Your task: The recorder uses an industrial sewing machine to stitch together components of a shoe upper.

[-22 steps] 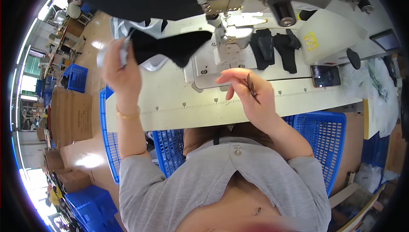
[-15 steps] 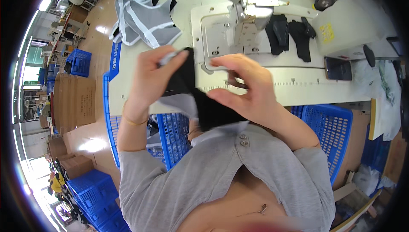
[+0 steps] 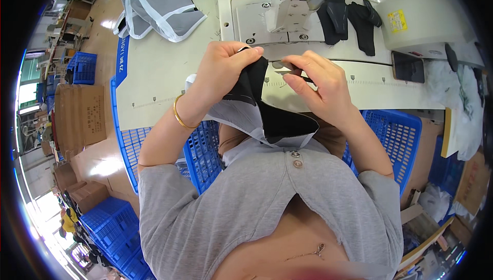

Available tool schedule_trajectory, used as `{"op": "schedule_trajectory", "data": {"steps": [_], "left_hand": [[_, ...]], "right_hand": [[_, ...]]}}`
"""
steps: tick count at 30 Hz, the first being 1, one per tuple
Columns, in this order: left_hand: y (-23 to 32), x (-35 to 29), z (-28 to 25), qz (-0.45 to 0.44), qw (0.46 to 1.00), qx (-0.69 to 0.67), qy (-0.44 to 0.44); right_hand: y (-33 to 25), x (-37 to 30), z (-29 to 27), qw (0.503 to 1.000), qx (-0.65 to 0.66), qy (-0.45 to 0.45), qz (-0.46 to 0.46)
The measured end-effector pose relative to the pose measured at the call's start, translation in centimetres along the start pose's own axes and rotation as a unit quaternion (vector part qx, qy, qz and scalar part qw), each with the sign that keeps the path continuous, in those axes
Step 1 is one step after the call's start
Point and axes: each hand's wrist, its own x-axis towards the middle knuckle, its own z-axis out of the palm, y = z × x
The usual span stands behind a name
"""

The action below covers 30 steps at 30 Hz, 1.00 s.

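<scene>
My left hand (image 3: pixel 218 72) pinches the upper edge of a black and sheer grey garment piece (image 3: pixel 285 120) between thumb and fingers. The cloth hangs down from there in front of my shirt, with its black part folded and its pale mesh toward the left. To the right of that edge, my right hand (image 3: pixel 326 87) is closed around small thread snips (image 3: pixel 283 73). Their metal blades point left toward the cloth, with a small gap between them and it. Part of the snips is hidden by my fingers.
Ahead stands a sewing machine (image 3: pixel 295 7) on a pale table (image 3: pixel 159 82). Grey mesh pieces (image 3: pixel 159 10) lie at the far left, black cloth pieces (image 3: pixel 362 31) and a phone (image 3: pixel 408 67) at the right. Blue baskets (image 3: pixel 393 144) stand below the table edge.
Both hands and the cloth have shifted right in the view. The cloth's black edge now stands up nearer the snips, whose blades show more clearly. The whole view has shifted slightly.
</scene>
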Motion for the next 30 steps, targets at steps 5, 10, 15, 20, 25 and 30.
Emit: {"op": "schedule_trajectory", "data": {"steps": [5, 10, 15, 20, 25, 30], "left_hand": [[0.8, -0.1, 0.6, 0.001, 1.000, 0.019, -0.014], [0.7, 0.2, 0.9, -0.006, 0.999, 0.026, -0.030], [0.3, 0.9, 0.9, -0.016, 0.998, 0.022, -0.055], [0.7, 0.9, 1.4, -0.009, 0.999, 0.002, -0.048], [0.0, 1.0, 1.1, 0.026, 0.999, 0.022, -0.002], [0.5, 0.0, 1.0, 0.034, 0.998, 0.037, -0.031]], "right_hand": [[0.8, 0.5, 0.0, 0.992, -0.095, -0.022, -0.078], [1.1, 0.9, -0.2, 0.991, -0.091, -0.040, -0.092], [1.4, 1.1, -0.1, 0.994, -0.048, -0.049, -0.087], [2.0, 0.1, 0.3, 0.999, 0.039, 0.023, -0.022], [-0.1, -1.5, 2.1, 0.974, 0.171, -0.019, 0.149], [0.5, -1.5, 1.7, 0.943, 0.231, -0.041, 0.235]]}}
